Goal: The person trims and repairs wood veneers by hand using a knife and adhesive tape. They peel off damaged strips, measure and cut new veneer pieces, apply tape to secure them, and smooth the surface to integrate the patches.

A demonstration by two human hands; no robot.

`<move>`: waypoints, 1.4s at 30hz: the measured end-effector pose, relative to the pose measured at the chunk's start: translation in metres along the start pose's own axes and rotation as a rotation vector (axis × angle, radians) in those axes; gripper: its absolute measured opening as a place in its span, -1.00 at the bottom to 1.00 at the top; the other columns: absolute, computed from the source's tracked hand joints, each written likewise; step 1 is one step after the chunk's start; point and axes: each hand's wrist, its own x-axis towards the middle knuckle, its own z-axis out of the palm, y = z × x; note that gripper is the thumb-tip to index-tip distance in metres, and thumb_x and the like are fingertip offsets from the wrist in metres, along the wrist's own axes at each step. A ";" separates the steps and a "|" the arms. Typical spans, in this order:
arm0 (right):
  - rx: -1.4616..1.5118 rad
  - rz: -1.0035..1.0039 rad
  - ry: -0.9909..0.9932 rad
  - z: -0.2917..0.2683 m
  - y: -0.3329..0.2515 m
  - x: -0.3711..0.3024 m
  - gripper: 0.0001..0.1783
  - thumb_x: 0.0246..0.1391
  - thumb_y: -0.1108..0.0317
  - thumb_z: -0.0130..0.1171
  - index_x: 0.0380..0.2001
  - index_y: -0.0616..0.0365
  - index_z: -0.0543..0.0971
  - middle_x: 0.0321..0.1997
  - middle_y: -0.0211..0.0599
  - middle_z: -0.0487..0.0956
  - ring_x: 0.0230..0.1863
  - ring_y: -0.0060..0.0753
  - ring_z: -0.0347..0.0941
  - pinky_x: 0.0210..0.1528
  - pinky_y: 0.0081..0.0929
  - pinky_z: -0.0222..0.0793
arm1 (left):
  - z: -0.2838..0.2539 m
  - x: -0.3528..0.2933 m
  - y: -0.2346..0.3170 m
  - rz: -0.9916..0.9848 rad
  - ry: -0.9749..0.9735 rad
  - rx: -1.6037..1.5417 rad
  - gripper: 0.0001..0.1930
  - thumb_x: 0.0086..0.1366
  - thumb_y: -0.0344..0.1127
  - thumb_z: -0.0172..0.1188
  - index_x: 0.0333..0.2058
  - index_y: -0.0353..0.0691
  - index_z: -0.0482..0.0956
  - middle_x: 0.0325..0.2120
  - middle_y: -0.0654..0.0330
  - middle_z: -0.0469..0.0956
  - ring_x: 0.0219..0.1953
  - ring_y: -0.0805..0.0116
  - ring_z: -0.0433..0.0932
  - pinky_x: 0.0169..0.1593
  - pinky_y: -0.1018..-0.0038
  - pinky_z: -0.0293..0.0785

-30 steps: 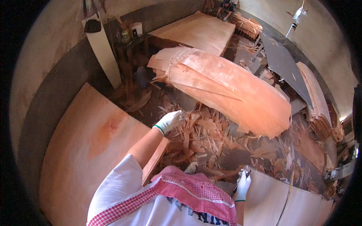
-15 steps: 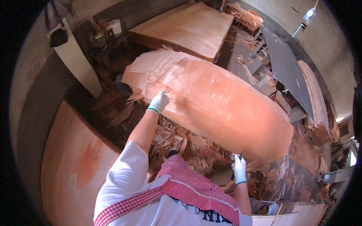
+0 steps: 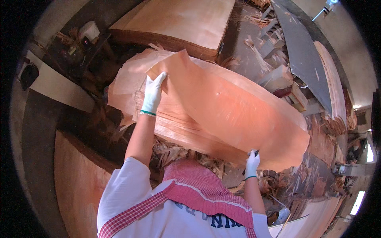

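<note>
A thin orange-brown wood veneer sheet [image 3: 238, 115] lies over a stack of veneer [image 3: 178, 123] in front of me, its left end lifted and curling up. My left hand [image 3: 154, 93], in a white glove with a green cuff, pinches the raised edge of that sheet. At the near right edge, my right hand [image 3: 252, 163], gloved the same way, is closed round a slim dark tool [image 3: 256, 152]; its ends poke out of the fist, and its kind is too small to make out. The right hand is close to the sheet's edge; whether it touches is unclear.
A tall veneer stack [image 3: 174, 23] stands behind, another pile [image 3: 79, 178] at the left. Torn veneer scraps [image 3: 166, 150] litter the floor under the near edge. Grey blocks [image 3: 274, 79] and a leaning dark board [image 3: 303, 59] are at right. A pale plank [image 3: 59, 87] leans at far left.
My left hand has raised the sheet's left edge and moved up and left, baring the layer below. My right hand has shifted slightly up, still on the dark tool. The view has turned.
</note>
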 end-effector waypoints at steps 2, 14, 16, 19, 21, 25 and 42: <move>-0.061 -0.341 0.149 0.016 -0.013 0.023 -0.69 0.24 0.31 0.04 -0.03 0.26 0.50 -0.12 -0.06 0.57 -0.19 -0.20 0.51 -0.13 -0.32 0.45 | 0.011 -0.006 0.041 0.138 -0.012 0.339 -0.69 0.28 -0.45 0.21 -0.02 -0.34 0.46 -0.15 0.25 0.56 -0.15 0.49 0.52 -0.04 0.54 0.46; -0.466 -0.523 -0.187 0.072 -0.042 0.039 -0.60 0.21 0.28 0.06 0.10 0.11 0.42 0.22 0.09 0.36 0.16 0.11 0.37 0.21 -0.16 0.30 | -0.197 -0.008 -0.091 -0.283 0.621 0.124 -0.76 0.19 -0.41 0.25 -0.16 -0.20 0.49 -0.42 0.23 0.54 -0.43 0.36 0.50 -0.38 0.47 0.45; -0.284 -0.480 -0.107 0.062 -0.036 0.039 -0.66 0.20 0.32 0.07 0.01 0.20 0.49 0.09 0.06 0.48 0.09 0.08 0.42 0.16 -0.16 0.33 | -0.227 -0.014 -0.091 -0.194 0.551 0.464 -0.75 0.19 -0.44 0.21 -0.14 -0.23 0.48 -0.41 0.18 0.55 -0.38 0.27 0.52 -0.32 0.40 0.49; -0.303 -0.312 0.157 0.014 -0.009 0.027 -0.71 0.22 0.20 0.04 -0.18 0.20 0.55 -0.15 0.08 0.58 -0.08 0.06 0.49 -0.01 -0.14 0.40 | -0.174 -0.045 -0.095 -0.086 0.702 0.910 -0.60 0.23 -0.53 0.09 0.03 -0.51 0.31 -0.05 -0.07 0.45 -0.14 0.19 0.50 -0.01 0.27 0.55; -0.264 -0.031 0.236 -0.013 0.028 0.025 -0.67 0.14 0.15 0.16 -0.28 0.25 0.55 -0.38 -0.02 0.63 -0.31 0.04 0.56 -0.25 -0.14 0.42 | -0.143 -0.075 -0.091 -0.006 0.549 0.966 -0.48 0.32 -0.40 0.13 0.18 -0.48 0.21 0.10 -0.11 0.36 0.03 0.17 0.45 0.19 0.29 0.46; -0.063 0.221 0.429 -0.064 0.098 0.025 -0.74 0.10 0.24 0.19 -0.40 0.26 0.52 -0.53 -0.17 0.57 -0.46 -0.29 0.52 -0.45 -0.30 0.38 | -0.041 -0.143 -0.095 0.036 0.043 1.315 -0.51 0.30 -0.44 0.14 0.19 -0.36 0.31 0.14 -0.08 0.38 0.17 0.11 0.40 0.23 0.29 0.34; 0.315 0.186 0.775 -0.127 0.183 0.175 -0.73 0.00 0.30 0.31 -0.44 0.23 0.43 -0.54 -0.22 0.52 -0.56 -0.22 0.49 -0.49 -0.25 0.37 | 0.068 -0.209 -0.154 -0.125 -0.465 1.165 -0.66 0.29 -0.48 0.08 0.04 -0.33 0.47 -0.08 0.02 0.53 -0.05 0.23 0.53 0.05 0.35 0.44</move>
